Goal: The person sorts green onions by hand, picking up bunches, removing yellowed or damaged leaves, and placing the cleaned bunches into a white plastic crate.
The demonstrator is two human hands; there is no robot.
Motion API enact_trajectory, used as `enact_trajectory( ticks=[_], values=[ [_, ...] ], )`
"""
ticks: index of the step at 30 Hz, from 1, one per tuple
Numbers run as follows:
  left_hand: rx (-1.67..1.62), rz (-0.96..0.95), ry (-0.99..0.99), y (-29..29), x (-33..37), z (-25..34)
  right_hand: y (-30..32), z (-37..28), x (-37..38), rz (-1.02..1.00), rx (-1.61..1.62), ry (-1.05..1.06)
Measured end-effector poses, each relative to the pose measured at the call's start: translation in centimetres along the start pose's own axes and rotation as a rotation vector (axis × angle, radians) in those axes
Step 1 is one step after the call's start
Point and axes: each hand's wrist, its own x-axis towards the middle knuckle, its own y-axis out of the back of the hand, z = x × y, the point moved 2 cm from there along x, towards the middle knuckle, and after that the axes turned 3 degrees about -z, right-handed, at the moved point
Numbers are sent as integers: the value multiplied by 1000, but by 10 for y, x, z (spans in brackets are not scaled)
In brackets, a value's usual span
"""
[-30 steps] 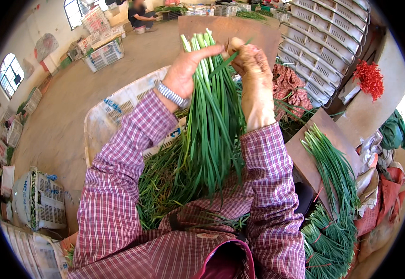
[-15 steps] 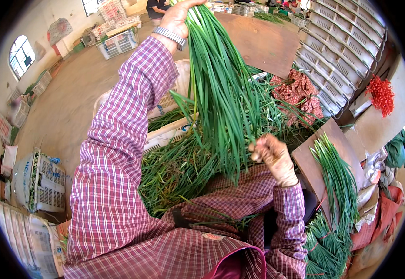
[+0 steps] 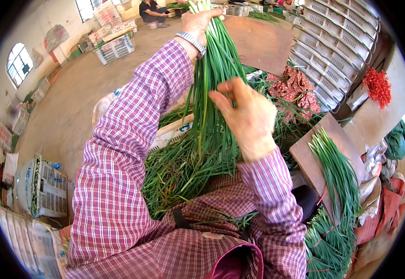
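Observation:
My left hand (image 3: pixel 197 23), with a metal watch on its wrist, is closed around the pale stem ends of a bunch of garlic chives (image 3: pixel 214 60). The bunch is held up at the far middle, its long green leaves hanging down toward my lap. In front of the leaves is my right hand (image 3: pixel 251 114), its thumb and bent fingers apart and slightly blurred. Nothing shows between those fingers; whether they touch the leaves is hard to tell. Loose green leaves (image 3: pixel 174 176) lie heaped below, over and beside my lap.
On a brown board (image 3: pixel 300 146) at right lies another bunch of chives (image 3: pixel 335 162). Tied bunches (image 3: pixel 328 246) sit below it. Red ties (image 3: pixel 378 93) hang by stacked white crates (image 3: pixel 332 42). A patterned cloth (image 3: pixel 295 93) lies behind the heap. A person (image 3: pixel 152 11) sits far off.
My left hand has come down and right with the bunch. My right hand has moved up and left from beside the leaf tips to the front of the leaves.

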Motion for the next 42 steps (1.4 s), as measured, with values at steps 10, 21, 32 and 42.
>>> enact_trajectory(
  ticks=[10, 21, 32, 42],
  values=[
    [13, 48, 43, -27, -39, -16, -28, 30, 26, -31, -91, -129],
    [-6, -23, 35, -30, -46, -27, -38, 23, 22, -124, -142, -142],
    [79, -147, 88, -28, -72, -27, -12, 41, 28, -510, 1252, -654],
    [-72, -365, 277, 5, -64, -15, 63, 67, 36, -339, 1730, -255]
  ],
)
